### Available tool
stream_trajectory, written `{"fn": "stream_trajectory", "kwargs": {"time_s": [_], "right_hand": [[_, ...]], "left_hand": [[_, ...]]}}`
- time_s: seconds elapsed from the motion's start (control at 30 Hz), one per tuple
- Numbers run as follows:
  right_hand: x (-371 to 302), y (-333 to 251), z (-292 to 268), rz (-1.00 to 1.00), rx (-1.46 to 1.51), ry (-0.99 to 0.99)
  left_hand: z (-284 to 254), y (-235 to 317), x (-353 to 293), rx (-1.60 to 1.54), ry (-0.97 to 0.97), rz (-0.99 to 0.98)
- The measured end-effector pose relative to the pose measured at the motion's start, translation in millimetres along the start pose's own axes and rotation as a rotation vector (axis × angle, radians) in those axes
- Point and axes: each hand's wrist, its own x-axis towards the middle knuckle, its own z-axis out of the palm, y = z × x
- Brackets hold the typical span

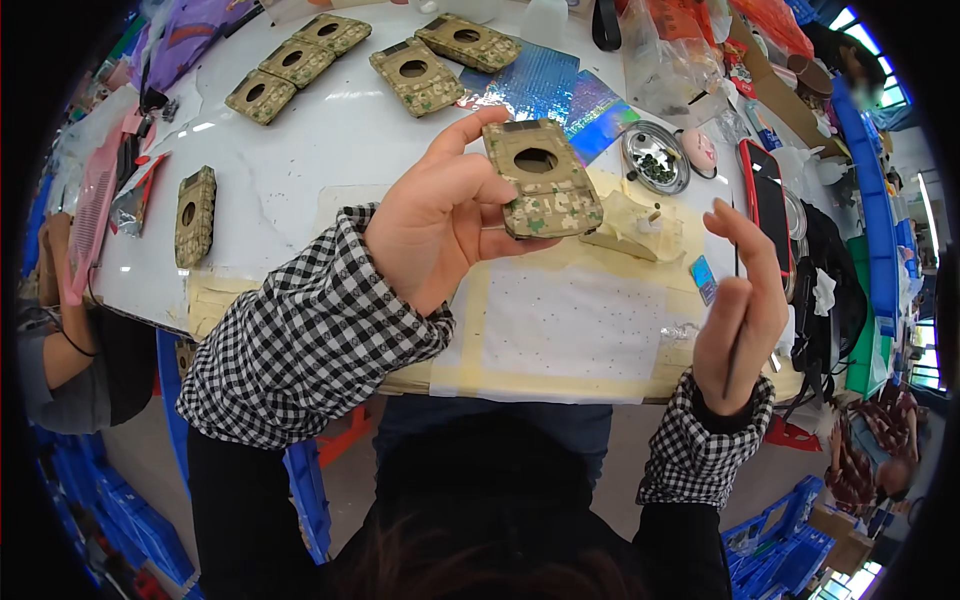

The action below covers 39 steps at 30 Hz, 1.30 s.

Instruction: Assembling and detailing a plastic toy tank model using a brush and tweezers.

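Head view: my left hand (425,215) grips the tank body (552,192), long axis pointing away, left of my right hand (748,312), which holds a stick (738,262).

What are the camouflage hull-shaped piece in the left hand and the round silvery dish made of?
Camouflage hull-shaped piece: probably moulded plastic, matte; little glare, crisp edges.
Round silvery dish: glossy, perhaps metal; bright rim highlights, though clear plastic stays possible.
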Motion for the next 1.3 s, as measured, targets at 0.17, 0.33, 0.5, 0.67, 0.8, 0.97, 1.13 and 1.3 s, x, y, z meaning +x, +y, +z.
{"fn": "stream_trajectory", "kwargs": {"time_s": [0.17,0.33,0.5,0.67,0.8,0.97,1.13,1.3], "right_hand": [[-30,-4,-17,0.178,0.239,-0.036],[-50,-6,-22,0.480,0.491,-0.184],[-60,13,-18,0.317,0.573,-0.233],[-71,4,-8,0.501,0.834,-0.225],[-75,10,-1,0.354,0.807,-0.250],[-75,11,-2,0.340,0.766,-0.290],[-76,12,-4,0.325,0.775,-0.308],[-76,7,-2,0.328,0.750,-0.279]], "left_hand": [[0,-1,-1,-0.008,-0.021,0.000],[2,-3,-1,0.015,-0.007,0.004],[0,-4,1,0.025,-0.015,0.013],[-3,-6,2,0.020,-0.038,0.025],[-4,-7,3,0.019,-0.055,0.027],[-4,-6,2,0.029,-0.059,0.033],[-2,-5,2,0.042,-0.052,0.030],[-2,-7,2,0.054,-0.036,0.040]]}}
